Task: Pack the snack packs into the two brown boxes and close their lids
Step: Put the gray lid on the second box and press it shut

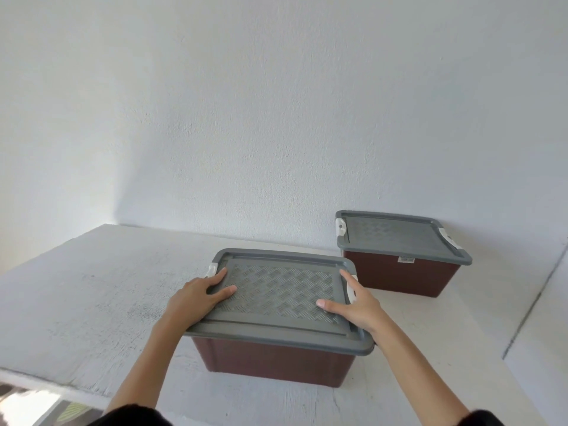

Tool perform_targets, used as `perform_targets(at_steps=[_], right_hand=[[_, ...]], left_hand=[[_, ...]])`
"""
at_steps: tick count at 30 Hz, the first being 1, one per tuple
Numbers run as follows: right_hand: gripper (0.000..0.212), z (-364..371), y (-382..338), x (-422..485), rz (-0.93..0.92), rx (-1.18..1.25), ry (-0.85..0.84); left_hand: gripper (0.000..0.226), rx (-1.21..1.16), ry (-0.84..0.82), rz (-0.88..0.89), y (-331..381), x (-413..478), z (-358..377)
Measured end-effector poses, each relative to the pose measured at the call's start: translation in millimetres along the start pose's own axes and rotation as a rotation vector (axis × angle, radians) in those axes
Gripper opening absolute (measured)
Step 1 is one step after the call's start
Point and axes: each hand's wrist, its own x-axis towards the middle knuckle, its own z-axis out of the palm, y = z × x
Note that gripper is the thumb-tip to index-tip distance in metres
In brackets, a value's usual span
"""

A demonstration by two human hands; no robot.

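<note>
Dark sleeves (135,416) are seen at the bottom edge, with bare forearms stretched forward. The left hand (196,298) is laid flat on the left side of the near grey lid (276,293), with index finger and thumb held straight on its ribbed, basket-weave plastic. The right hand (353,302) is spread likewise on the right side, beside a white latch (350,292). The remaining fingers are hidden past the rim. The lid is seated on the near brown box (270,361), a smooth rectangular tub on the rough white table (92,287). The second brown box (399,275), lidded alike, is set further back on the right, by the textured wall (276,118).
</note>
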Motion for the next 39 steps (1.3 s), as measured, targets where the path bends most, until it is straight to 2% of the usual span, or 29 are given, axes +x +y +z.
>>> perform_targets(at_steps=[9, 11, 15, 20, 23, 25, 28, 29, 31, 33, 39], right_hand=[[0.098, 8.1, -0.4, 4.3, -0.002, -0.011, 0.006], [0.097, 10.4, -4.2, 0.7, 0.012, -0.074, 0.01], [0.086, 13.7, -13.0, -5.5, 0.045, -0.611, 0.08], [0.063, 30.8, -18.9, -15.9, -0.015, -0.937, 0.134], [0.058, 71.1, -35.9, -32.0, -0.123, -0.889, 0.134], [0.054, 97.9, -42.8, -43.9, -0.195, -0.811, 0.227], [0.064, 112.1, -44.9, -54.7, -0.28, -0.716, 0.404], [0.059, 111.7, -43.8, -53.7, -0.296, -0.714, 0.418], [0.046, 109.6, -41.9, -47.2, -0.305, -0.754, 0.407], [0.043, 109.1, -41.5, -41.5, -0.299, -0.772, 0.394], [0.043, 105.7, -43.0, -21.3, -0.324, -0.811, 0.379]], left_hand=[[0.054, -0.053, 0.04, 0.009, -0.4, 10.0, -2.8], [0.055, -0.02, 0.039, 0.019, -1.3, 10.8, -1.8], [0.058, 0.117, 0.061, 0.047, 0.9, 5.5, 1.1], [0.06, 0.299, 0.029, 0.208, 11.4, -0.4, 2.9], [0.059, 0.273, -0.055, 0.239, 30.6, -15.5, 14.7], [0.06, 0.269, -0.052, 0.273, 47.3, -33.3, 28.4], [0.09, 0.276, 0.002, 0.312, 60.0, -50.3, 40.1], [0.095, 0.265, 0.023, 0.302, 60.6, -50.7, 40.3], [0.075, 0.251, 0.028, 0.283, 60.9, -47.4, 38.5], [0.054, 0.243, 0.017, 0.282, 61.7, -43.8, 37.6], [0.051, 0.239, 0.035, 0.281, 62.9, -26.0, 39.0]])
